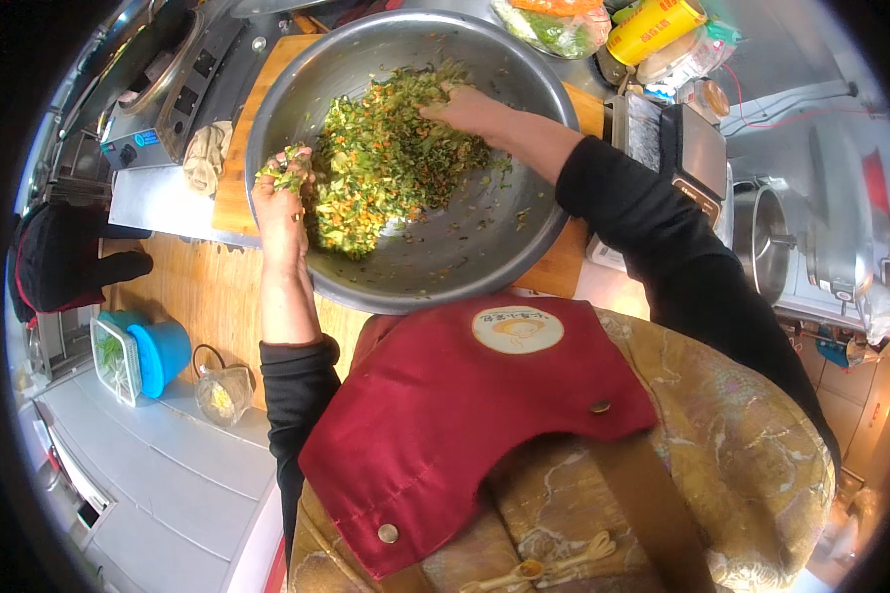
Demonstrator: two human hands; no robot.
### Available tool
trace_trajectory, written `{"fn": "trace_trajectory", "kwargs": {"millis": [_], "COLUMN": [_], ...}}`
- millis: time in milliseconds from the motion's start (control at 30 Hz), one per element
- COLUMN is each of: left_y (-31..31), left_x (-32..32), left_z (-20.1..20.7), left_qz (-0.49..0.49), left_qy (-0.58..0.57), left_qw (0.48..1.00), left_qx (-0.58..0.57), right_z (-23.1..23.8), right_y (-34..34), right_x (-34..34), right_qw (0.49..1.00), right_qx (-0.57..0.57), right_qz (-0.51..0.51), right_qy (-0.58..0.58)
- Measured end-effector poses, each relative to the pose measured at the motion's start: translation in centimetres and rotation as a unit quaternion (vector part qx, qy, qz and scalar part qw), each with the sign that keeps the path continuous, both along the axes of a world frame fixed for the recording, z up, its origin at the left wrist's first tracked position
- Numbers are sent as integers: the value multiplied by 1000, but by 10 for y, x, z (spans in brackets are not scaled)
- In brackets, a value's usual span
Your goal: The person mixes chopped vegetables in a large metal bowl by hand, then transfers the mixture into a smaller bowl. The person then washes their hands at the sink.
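A large grey metal bowl point(465, 282) holds a heap of chopped vegetables point(376, 148), dark green, pale green and orange. Just inside the bowl's left edge is my left hand point(283, 193), its fingers curled around some of the chopped vegetables, with bits stuck to the skin. My right hand point(465, 109) reaches in from the right and touches the upper right part of the heap. Its fingertips are hidden among the dark green pieces, so their grip does not show. Small scraps cling to the bowl's wall.
Under the bowl lies a wooden board point(585, 111). A kitchen scale point(687, 158) stands close on the right, near a steel pot point(761, 237). Bagged vegetables point(564, 30) and a yellow canister point(655, 30) are behind. A cloth point(208, 158) and blue tub point(160, 356) are left.
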State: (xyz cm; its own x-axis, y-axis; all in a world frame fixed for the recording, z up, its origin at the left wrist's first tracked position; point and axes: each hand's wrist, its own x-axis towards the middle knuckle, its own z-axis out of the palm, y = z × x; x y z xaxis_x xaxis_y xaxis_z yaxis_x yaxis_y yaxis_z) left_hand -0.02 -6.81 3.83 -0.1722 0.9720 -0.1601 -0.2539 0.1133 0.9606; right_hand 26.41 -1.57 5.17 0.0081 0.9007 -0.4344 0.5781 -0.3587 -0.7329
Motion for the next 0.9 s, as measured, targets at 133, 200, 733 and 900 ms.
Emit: {"fn": "trace_trajectory", "kwargs": {"millis": [133,200,733,900], "left_y": [2,3,0,5], "left_x": [-1,-3,-1,-5], "left_z": [-1,-1,11,9], "left_qz": [-5,-15,-10,-9], "left_qy": [27,46,-18,-73], "left_qw": [1000,999,1000,997], "left_qx": [-2,13,7,2], "right_z": [-4,-11,-17,15], "right_y": [-18,-44,25,-66], "right_x": [-53,-68,-142,-83], "right_qw": [915,890,910,721], "right_qx": [-78,-51,-3,133], "right_qz": [276,398,372,652], "right_qy": [-285,-218,-182,-194]}}
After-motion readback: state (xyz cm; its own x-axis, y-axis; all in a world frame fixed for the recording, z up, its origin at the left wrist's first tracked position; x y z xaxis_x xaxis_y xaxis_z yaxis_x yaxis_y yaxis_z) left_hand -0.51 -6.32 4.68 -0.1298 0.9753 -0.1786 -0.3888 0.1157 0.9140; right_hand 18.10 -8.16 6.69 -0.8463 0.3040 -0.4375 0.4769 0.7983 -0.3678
